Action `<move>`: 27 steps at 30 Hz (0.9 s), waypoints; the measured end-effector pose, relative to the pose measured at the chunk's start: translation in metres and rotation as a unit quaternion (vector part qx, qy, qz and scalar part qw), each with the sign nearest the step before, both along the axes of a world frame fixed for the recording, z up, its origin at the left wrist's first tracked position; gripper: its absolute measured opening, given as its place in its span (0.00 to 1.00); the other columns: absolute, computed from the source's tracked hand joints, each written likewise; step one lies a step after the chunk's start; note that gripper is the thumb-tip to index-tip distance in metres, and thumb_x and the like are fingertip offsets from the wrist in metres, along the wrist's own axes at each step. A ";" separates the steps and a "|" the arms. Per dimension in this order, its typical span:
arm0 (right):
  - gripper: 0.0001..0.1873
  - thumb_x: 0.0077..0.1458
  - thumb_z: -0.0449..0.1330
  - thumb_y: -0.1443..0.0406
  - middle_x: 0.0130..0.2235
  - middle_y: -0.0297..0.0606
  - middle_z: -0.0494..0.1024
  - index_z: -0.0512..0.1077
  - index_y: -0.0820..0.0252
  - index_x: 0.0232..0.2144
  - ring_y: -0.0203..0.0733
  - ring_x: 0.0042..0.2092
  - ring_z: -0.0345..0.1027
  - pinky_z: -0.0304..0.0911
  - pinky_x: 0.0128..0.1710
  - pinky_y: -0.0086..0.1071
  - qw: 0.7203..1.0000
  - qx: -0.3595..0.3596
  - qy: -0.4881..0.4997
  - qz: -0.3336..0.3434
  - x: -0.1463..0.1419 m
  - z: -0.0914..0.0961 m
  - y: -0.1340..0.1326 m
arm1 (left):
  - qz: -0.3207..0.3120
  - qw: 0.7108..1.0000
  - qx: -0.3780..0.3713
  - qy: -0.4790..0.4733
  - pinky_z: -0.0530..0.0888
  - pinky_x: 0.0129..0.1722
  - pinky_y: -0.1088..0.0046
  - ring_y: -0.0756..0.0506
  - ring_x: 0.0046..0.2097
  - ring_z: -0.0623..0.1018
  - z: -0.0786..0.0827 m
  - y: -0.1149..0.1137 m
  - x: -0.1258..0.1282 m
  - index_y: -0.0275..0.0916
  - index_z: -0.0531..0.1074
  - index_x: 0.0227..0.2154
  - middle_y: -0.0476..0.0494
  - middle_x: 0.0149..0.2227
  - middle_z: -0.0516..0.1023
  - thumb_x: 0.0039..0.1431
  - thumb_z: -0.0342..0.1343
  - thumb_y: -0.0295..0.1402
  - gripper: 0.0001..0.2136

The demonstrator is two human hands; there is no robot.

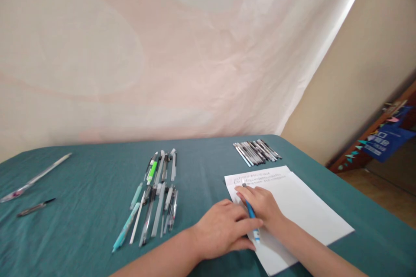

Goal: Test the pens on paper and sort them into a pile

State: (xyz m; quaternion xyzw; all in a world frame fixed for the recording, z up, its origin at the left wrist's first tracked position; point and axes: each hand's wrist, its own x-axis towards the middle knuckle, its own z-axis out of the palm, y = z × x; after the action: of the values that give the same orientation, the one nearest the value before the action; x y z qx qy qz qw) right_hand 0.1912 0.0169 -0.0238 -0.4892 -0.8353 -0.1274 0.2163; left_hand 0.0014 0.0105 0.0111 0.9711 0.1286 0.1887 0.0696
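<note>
My right hand point(262, 204) is closed around a blue and white pen point(250, 210), its writing end pointing at the upper left part of a white sheet of paper point(312, 207). Rows of small dark handwriting point(256, 177) run along the paper's top; I cannot make out the words. Over the paper's left edge lies my left hand point(224, 227), with its thumb and forefinger apart near the pen's back end. Whether those fingers touch the pen is unclear.
Several pens point(159, 194) lie in two loose rows left of the paper, among them a green highlighter point(151, 172). A neat row of pens point(256, 152) sits beyond the paper. Farther left are a long clear pen point(39, 177) and a dark pen point(35, 207) on the green tablecloth point(87, 225).
</note>
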 end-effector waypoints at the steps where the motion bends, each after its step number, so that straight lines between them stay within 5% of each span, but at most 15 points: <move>1: 0.11 0.58 0.47 0.66 0.26 0.35 0.74 0.69 0.58 0.36 0.38 0.27 0.66 0.52 0.28 0.30 1.000 0.004 -0.012 -0.013 -0.002 0.000 -0.001 | -0.011 1.000 0.006 -0.005 0.63 0.40 0.71 0.46 0.40 0.70 -0.001 0.000 0.000 0.44 0.58 0.50 0.44 0.38 0.72 0.57 0.40 0.48 0.21; 6: 0.11 0.58 0.46 0.65 0.24 0.33 0.72 0.67 0.57 0.30 0.38 0.27 0.66 0.49 0.28 0.30 0.997 -0.019 -0.037 -0.064 -0.009 0.007 -0.003 | -0.013 1.000 0.007 -0.012 0.63 0.37 0.72 0.47 0.38 0.70 -0.002 0.000 0.001 0.43 0.62 0.46 0.45 0.35 0.72 0.57 0.40 0.49 0.20; 21: 0.12 0.58 0.45 0.65 0.25 0.36 0.74 0.68 0.60 0.33 0.40 0.28 0.67 0.52 0.28 0.29 0.996 -0.047 -0.013 -0.078 -0.011 0.011 -0.005 | 0.012 1.000 -0.016 0.017 0.65 0.40 0.73 0.48 0.38 0.70 0.001 -0.003 -0.001 0.41 0.64 0.42 0.44 0.37 0.71 0.60 0.41 0.39 0.12; 27: 0.20 0.56 0.46 0.65 0.31 0.37 0.76 0.58 0.61 0.52 0.41 0.31 0.70 0.59 0.30 0.30 0.983 -0.128 0.117 -0.069 -0.008 0.008 -0.006 | 0.030 0.997 -0.076 0.000 0.65 0.43 0.72 0.47 0.42 0.70 0.006 -0.002 -0.002 0.42 0.61 0.47 0.43 0.41 0.70 0.59 0.43 0.41 0.16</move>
State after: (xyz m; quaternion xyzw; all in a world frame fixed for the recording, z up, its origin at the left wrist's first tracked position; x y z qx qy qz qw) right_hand 0.1830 0.0114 -0.0155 -0.5806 -0.7781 0.0237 0.2386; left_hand -0.0005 0.0090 0.0166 0.9586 0.1720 0.1805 0.1379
